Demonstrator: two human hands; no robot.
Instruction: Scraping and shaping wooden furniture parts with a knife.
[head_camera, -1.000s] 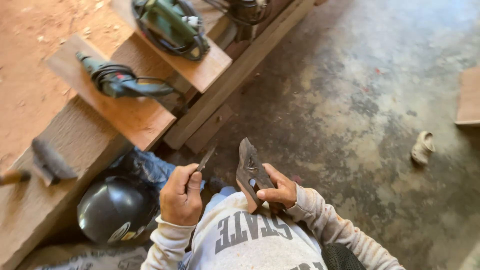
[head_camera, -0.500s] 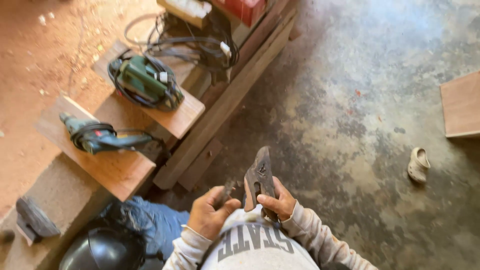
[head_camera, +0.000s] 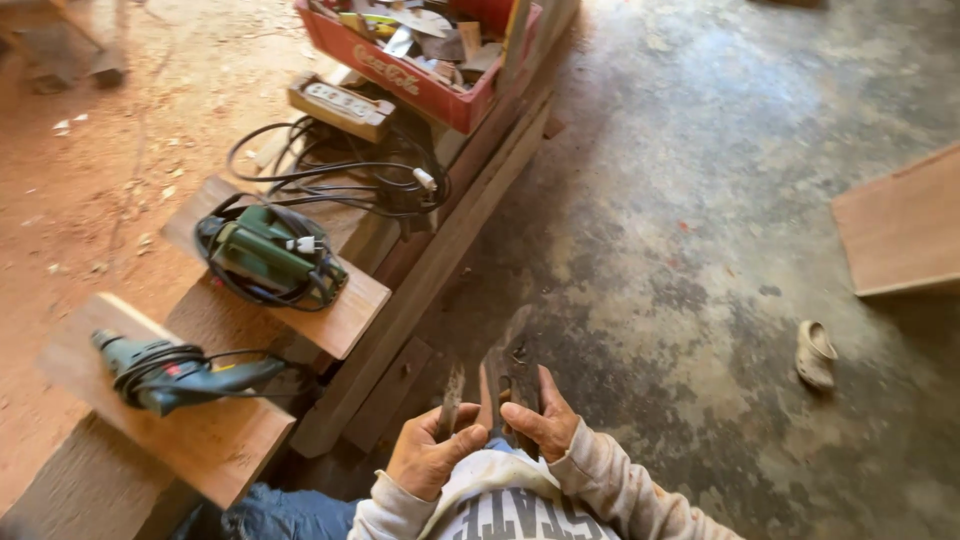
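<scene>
The view has swung since a moment ago: the green power tools have slid to the left, and a red crate has come into sight at the far end. The two hands have also come closer together, low and near the body.

The left hand (head_camera: 428, 458) is closed in a fist round a thin metal blade (head_camera: 451, 393), which sticks up out of it and points far. The right hand (head_camera: 538, 415) is wrapped round a dark hand plane (head_camera: 503, 375), thumb on the side, holding it up on its end. It looks like the plane is tipped up so the person can see into it, and the blade is kept just beside it, on its left, nearly touching.

On the left, a green drill (head_camera: 180, 377) lies on a wooden board (head_camera: 215, 445), maybe so it stays off the dirt. Farther off, a green saw tool (head_camera: 272, 257) with its cord wound round it sits on another board (head_camera: 345, 318). Black cables (head_camera: 340, 175) run to a power strip (head_camera: 340, 106) near the red crate (head_camera: 415, 85) full of bits. On the right, a lone shoe (head_camera: 815, 353) lies on the grey floor (head_camera: 700, 200), well apart from the hands
</scene>
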